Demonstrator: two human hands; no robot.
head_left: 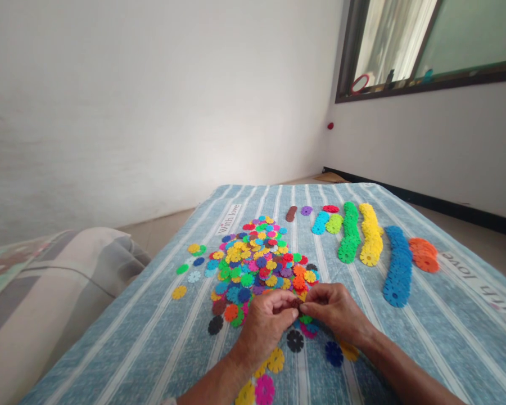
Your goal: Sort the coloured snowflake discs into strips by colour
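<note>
- Pink disc [264, 388] is lying nearest, beside the left forearm on the bed sheet [152, 337].
- Left hand [265, 323] and right hand [335, 309] are meeting fingertip to fingertip, each grip pinching what looks like a small dark piece [294, 304] held between them.
- Mixed pile of discs [257, 261] is lying just beyond the fingertips, about equally near both hands.
- Sorted rows [371, 233] are lying farther off, toward the right hand's side.

The left hand [266, 325] and right hand [336, 312] are bare, forearms uncovered too, with a pale sliver of cloth [167, 401] at the frame's bottom edge.
</note>
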